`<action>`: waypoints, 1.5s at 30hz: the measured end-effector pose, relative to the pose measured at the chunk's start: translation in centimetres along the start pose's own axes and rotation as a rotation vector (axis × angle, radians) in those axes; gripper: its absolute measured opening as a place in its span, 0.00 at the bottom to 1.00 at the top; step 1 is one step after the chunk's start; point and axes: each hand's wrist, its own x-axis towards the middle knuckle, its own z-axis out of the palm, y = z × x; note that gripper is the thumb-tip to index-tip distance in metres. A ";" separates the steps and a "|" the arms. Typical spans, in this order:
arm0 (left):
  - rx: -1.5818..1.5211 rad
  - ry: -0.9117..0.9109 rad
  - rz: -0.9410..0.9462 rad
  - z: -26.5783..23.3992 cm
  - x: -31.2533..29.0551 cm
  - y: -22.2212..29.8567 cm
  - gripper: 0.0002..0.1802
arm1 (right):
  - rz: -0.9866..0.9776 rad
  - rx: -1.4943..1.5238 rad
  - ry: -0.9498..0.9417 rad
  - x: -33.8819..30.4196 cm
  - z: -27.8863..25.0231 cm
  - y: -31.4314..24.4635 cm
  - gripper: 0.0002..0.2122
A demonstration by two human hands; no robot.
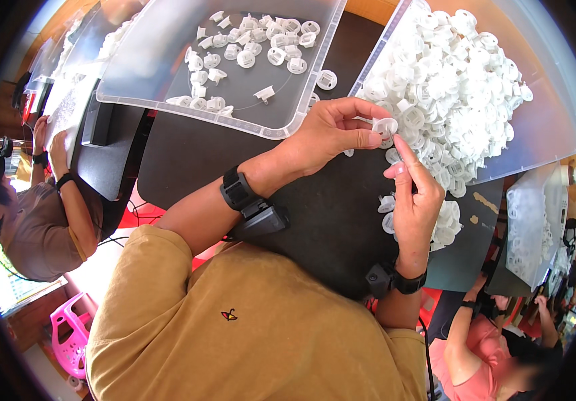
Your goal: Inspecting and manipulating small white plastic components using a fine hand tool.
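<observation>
My left hand (335,130) pinches a small white round plastic part (385,127) between thumb and fingers, above the dark tabletop. Close against it is my right hand (413,184), its thumb and index finger closed together. Something slim shows at those fingertips, too small to tell its kind. Beyond my right hand, a big heap of similar white parts (448,87) fills a clear plastic bin. More of these parts (445,224) lie on the table beside and partly behind my right hand.
A second clear bin (248,127) at the upper left holds scattered white parts. One loose part (327,80) lies between the bins. Co-workers sit at the left (41,227) and lower right (475,347). Another bin (528,227) stands at the far right.
</observation>
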 end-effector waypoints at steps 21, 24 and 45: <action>-0.001 0.022 -0.028 0.3 0.0 0.0 0.17 | -0.045 -0.034 0.030 -0.1 0.2 0.1 0.17; 0.000 0.023 -0.014 0.4 -0.1 0.0 0.18 | -0.045 -0.054 0.027 -0.1 0.1 0.0 0.17; 0.032 0.017 -0.006 0.5 -0.1 0.2 0.21 | -0.074 -0.052 0.063 -0.2 0.3 0.2 0.18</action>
